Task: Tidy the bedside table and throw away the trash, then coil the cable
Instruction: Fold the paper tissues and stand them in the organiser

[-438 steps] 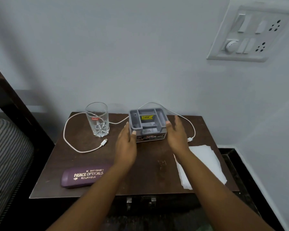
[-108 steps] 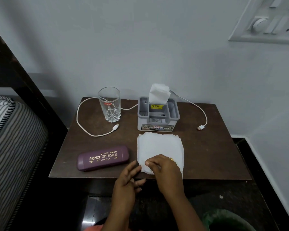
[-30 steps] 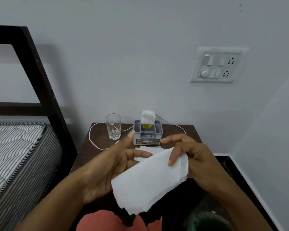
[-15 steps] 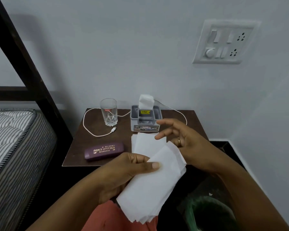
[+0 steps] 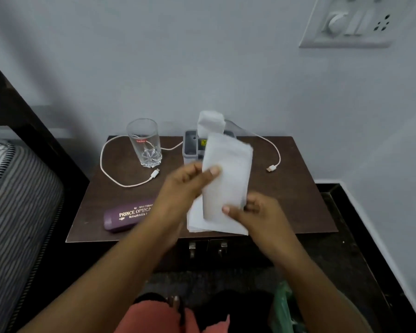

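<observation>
A folded white tissue (image 5: 226,174) stands upright above the brown bedside table (image 5: 298,200). My left hand (image 5: 183,188) pinches its left edge near the middle and my right hand (image 5: 257,217) grips its bottom right corner. More flat tissues (image 5: 202,224) lie on the table under it. Behind stands a grey organiser (image 5: 190,147) with a tissue (image 5: 210,122) sticking out of it. A white cable (image 5: 111,174) loops behind the organiser, with one plug (image 5: 155,174) at the left and one plug (image 5: 271,168) at the right.
An empty drinking glass (image 5: 144,143) stands at the back left. A purple spectacle case (image 5: 127,216) lies at the front left. A striped mattress (image 5: 17,200) is on the left. A green bin liner (image 5: 283,306) shows at the bottom right. A switch panel (image 5: 351,20) hangs on the wall.
The tissue has been folded narrower and raised upright over the table. Both hands have moved forward and now hold it. The view has tilted down toward the table.
</observation>
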A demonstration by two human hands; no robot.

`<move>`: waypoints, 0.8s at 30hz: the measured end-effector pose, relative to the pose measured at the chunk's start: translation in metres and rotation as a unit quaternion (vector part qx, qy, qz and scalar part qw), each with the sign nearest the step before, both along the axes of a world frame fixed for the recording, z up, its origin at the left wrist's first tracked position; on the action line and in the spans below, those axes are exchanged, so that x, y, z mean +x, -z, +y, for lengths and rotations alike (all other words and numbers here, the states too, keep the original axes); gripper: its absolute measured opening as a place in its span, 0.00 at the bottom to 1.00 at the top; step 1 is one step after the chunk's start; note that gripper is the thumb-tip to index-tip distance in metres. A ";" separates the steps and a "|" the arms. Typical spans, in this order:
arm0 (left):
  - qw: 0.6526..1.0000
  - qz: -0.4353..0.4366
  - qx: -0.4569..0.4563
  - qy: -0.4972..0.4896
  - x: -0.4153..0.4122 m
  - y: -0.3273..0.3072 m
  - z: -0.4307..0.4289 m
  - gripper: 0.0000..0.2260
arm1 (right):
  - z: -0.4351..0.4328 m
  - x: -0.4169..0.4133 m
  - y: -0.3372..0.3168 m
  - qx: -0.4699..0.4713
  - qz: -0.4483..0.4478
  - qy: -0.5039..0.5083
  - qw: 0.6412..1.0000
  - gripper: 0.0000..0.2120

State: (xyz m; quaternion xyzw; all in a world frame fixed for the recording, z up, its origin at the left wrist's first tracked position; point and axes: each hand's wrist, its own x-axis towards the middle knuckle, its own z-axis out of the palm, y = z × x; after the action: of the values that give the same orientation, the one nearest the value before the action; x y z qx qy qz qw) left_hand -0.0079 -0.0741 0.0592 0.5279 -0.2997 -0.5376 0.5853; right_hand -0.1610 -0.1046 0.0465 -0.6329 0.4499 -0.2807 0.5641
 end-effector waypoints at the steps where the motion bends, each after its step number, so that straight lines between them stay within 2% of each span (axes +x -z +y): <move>1: 1.000 -0.023 -0.015 -0.007 0.008 0.000 -0.015 0.10 | -0.017 0.006 0.002 -0.042 0.026 0.011 0.999 0.04; 5: 0.990 -0.117 -0.070 -0.036 0.040 -0.011 -0.076 0.03 | -0.093 0.036 0.005 -0.161 0.112 0.033 0.980 0.09; 9: 0.972 -0.208 -0.090 -0.064 0.064 -0.006 -0.124 0.09 | -0.148 0.069 0.017 -0.243 0.164 0.033 0.955 0.14; 12: 0.969 -0.216 -0.103 -0.065 0.079 0.011 -0.142 0.10 | -0.166 0.085 0.039 -0.284 0.209 0.026 0.935 0.16; 18: 0.961 -0.244 -0.106 -0.070 0.090 0.034 -0.153 0.07 | -0.168 0.094 0.067 -0.353 0.291 0.026 0.889 0.12; 24: 0.957 -0.245 -0.133 -0.077 0.088 0.041 -0.159 0.04 | -0.172 0.087 0.065 -0.348 0.272 0.082 0.893 0.10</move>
State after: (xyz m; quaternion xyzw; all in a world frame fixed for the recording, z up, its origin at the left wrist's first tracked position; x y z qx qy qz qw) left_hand 0.0801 -0.2327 0.0179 0.5822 -0.4614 -0.3002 0.5983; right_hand -0.0743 -0.2765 -0.0183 -0.8011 0.5098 -0.2817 0.1379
